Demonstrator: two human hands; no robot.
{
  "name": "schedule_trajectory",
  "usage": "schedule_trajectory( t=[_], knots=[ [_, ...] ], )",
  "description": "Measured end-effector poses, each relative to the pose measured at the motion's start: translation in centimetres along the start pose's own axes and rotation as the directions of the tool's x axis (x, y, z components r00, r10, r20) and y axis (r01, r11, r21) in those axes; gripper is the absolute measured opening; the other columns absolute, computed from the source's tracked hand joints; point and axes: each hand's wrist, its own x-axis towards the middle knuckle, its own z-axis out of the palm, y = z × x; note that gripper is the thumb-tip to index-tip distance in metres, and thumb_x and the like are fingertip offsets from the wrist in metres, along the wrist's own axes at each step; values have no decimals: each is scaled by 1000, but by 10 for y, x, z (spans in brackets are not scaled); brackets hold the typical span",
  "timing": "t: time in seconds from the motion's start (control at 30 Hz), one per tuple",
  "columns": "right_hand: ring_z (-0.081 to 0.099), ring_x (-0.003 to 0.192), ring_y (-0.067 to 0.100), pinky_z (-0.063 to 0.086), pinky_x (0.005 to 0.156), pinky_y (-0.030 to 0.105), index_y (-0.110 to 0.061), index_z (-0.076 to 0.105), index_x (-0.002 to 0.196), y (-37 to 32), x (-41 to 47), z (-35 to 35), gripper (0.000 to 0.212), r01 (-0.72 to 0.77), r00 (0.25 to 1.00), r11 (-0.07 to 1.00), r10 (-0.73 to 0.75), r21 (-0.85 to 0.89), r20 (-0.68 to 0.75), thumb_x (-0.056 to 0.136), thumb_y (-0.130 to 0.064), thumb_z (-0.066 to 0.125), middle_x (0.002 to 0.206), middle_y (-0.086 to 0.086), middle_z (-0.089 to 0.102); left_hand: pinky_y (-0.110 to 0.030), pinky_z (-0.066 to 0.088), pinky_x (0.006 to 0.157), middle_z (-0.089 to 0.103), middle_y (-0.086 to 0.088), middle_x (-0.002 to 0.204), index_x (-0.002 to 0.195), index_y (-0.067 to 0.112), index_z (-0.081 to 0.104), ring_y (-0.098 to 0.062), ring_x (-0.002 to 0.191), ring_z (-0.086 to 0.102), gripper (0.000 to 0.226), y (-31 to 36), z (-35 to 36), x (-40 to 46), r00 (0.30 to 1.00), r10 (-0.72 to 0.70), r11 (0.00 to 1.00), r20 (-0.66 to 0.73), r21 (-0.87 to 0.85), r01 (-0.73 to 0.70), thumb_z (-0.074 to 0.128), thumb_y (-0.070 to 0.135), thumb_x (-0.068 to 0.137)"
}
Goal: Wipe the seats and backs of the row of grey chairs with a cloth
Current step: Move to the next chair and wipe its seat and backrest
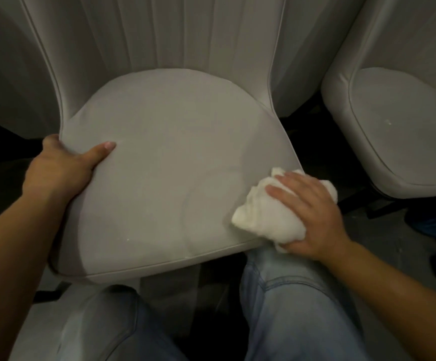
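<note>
Here, cloth [263, 217] under right hand [313, 217] fingers [284, 191], seat [172, 165] front-right edge

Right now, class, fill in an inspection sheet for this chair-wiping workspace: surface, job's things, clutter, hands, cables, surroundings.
Surface: grey seat, faint curved wipe marks, small white specks near the front edge.
Job's things: white cloth, bunched, on the seat's front right corner.
Clutter: nothing seen.
Hands: left hand grips the seat's left edge, thumb on top; right hand holds the cloth.
Cables: nothing seen.
Surroundings: ribbed chair back; second grey chair to the right; jeans below.
</note>
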Motion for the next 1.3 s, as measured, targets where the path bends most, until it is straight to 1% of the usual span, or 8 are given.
schedule_trajectory(
  t=[0.13,0.37,0.57,0.7,0.83,0.93,1.07,1.3],
  knots=[
    [49,137,34,34,110,63,-20,60,140,-7,13,0,71,-124,990,992,122,18,70,76,-52,60,146,8,55,-54,41,95,53,-12,137,140,23,36,-42,121,50,125,1,1,0,1000,0,1000,17,3,-1,55,99,42],
    [41,143,21,30,115,50,-34,50,147,-11,105,19,76,-172,946,985,168,-9,278,80,-70,41,148,-4,54,-51,42,94,54,-14,134,140,19,36,-41,119,51,117,-1,1,0,1000,20,1000,23,-2,-20,59,93,52],
    [60,111,31,41,96,48,-33,62,114,36,223,55,51,-428,888,878,452,-216,78,85,-68,40,115,3,68,-49,42,94,55,-12,135,141,19,36,-39,119,52,116,-2,-2,4,998,23,999,62,-30,-21,62,90,53],
    [60,108,35,38,96,48,-22,63,111,37,266,84,58,-571,811,770,582,-284,-52,84,-66,38,114,11,68,-49,42,94,54,-13,135,141,19,35,-39,119,51,117,0,-2,4,997,14,1000,70,-5,-13,61,91,53],
    [58,118,36,36,100,47,-22,61,121,21,313,102,62,-659,743,731,669,-178,-1,83,-67,39,126,12,64,-48,41,93,53,-13,136,143,18,34,-39,119,51,116,1,-1,2,998,13,1000,68,0,-13,61,89,56],
    [56,123,35,36,101,48,-23,52,132,-1,340,110,66,-598,792,797,604,-89,88,84,-67,44,133,12,58,-48,42,88,54,-13,135,143,19,33,-39,118,52,114,0,0,4,998,17,1000,65,5,-17,60,89,57],
    [59,117,36,40,97,47,-26,48,135,-52,356,126,69,-274,948,962,269,8,174,80,-68,52,130,10,53,-46,41,85,55,-9,134,143,24,33,-37,117,53,114,0,1,4,998,15,1000,58,-29,-13,62,89,55],
    [59,117,32,37,93,51,-32,51,132,-43,363,117,75,-48,940,993,82,-108,330,78,-84,38,127,4,60,-43,43,79,57,-3,130,141,32,35,-33,112,55,115,-4,3,6,999,9,998,46,-56,-6,58,96,48]
  ],
)
